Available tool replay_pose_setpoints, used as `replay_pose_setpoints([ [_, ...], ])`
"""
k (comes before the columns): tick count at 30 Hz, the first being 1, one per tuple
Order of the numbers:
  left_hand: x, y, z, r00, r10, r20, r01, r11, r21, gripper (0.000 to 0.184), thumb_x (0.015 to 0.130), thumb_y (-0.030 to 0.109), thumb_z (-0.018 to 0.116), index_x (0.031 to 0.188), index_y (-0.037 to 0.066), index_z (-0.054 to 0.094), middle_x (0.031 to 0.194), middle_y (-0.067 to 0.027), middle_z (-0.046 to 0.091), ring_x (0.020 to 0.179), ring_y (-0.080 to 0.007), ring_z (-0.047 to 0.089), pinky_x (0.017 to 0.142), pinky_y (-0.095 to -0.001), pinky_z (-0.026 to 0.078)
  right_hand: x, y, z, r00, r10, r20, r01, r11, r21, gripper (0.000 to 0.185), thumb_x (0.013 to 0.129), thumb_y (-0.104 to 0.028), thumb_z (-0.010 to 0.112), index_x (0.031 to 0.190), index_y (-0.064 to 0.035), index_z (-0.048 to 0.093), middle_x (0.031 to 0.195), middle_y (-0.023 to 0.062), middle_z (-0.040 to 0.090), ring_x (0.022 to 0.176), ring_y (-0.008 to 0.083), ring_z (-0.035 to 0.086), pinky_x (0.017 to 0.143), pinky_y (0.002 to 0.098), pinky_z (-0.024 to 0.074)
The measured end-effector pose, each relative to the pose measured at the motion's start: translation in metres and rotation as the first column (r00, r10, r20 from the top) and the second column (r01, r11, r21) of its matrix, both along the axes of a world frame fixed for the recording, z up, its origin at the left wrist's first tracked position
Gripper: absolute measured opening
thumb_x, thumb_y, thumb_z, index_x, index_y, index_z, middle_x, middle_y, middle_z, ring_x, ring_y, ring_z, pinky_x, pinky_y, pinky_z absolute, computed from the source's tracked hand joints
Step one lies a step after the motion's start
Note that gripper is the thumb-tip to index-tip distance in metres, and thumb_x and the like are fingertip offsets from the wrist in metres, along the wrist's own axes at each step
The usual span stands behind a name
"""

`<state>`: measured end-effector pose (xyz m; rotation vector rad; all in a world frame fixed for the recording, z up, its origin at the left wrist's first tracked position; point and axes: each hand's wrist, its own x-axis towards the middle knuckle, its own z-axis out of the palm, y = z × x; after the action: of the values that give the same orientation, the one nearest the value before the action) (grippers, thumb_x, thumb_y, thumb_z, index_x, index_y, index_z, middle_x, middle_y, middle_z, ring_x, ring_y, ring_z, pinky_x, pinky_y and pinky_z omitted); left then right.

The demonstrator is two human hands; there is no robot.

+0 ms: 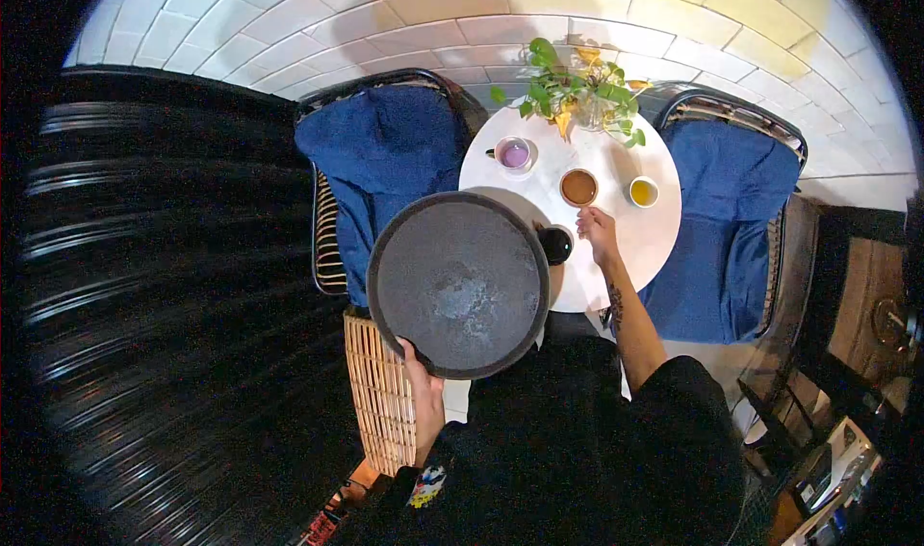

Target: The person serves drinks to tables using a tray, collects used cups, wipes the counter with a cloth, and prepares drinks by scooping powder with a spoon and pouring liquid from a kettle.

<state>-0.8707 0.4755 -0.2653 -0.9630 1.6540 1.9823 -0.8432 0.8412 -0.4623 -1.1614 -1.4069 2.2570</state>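
Observation:
My left hand (423,392) grips the near edge of a round dark tray (462,257), thumb on top and the fingers underneath. The tray's grey, worn surface bears nothing and hides the left part of the round white table (577,276). At the table my right hand (599,233) has its fingers closed at the near side of a cup of brown drink (578,188); the handle itself is hidden. Around it stand a cup of purple drink (515,153), a white cup of yellow drink (642,192) and a cup with dark contents (556,246) close to the tray's rim.
A leafy plant in a glass vase (592,111) stands at the table's back. Chairs draped with blue cloth, one left (385,151) and one right (717,228), flank the table. A white tiled wall (462,31) rises behind; a slatted wooden piece (380,392) lies lower left.

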Motion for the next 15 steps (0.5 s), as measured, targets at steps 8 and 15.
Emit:
replay_pose_setpoints([
  [8, -0.024, -0.053, -0.051, 0.996, -0.084, 0.014, 0.082, 0.993, 0.084, 0.079, 0.091, 0.058, 0.050, 0.146, 0.006, 0.028, 0.150, -0.0133, 0.033, 0.133, -0.0310, 0.038, 0.108, -0.0465, 0.035, 0.057, -0.006, 0.099, 0.998, 0.064, 0.022, -0.066, 0.992, 0.104, 0.027, 0.094, -0.027, 0.060, 0.083, -0.0023, 0.062, 0.065, -0.0004, 0.053, 0.053, 0.0056, 0.047, 0.047, 0.0208, 0.0373],
  [15, -0.023, -0.033, -0.051, 0.948, -0.316, 0.048, 0.292, 0.917, 0.272, 0.072, 0.091, 0.054, 0.053, 0.140, 0.003, 0.038, 0.140, -0.0149, 0.045, 0.125, -0.0320, 0.046, 0.103, -0.0478, 0.039, 0.131, -0.062, 0.213, 0.996, -0.026, 0.090, 0.002, 0.968, 0.252, 0.029, 0.095, -0.028, 0.058, 0.081, -0.0039, 0.062, 0.060, -0.0030, 0.051, 0.049, 0.0046, 0.043, 0.043, 0.0206, 0.0310],
])
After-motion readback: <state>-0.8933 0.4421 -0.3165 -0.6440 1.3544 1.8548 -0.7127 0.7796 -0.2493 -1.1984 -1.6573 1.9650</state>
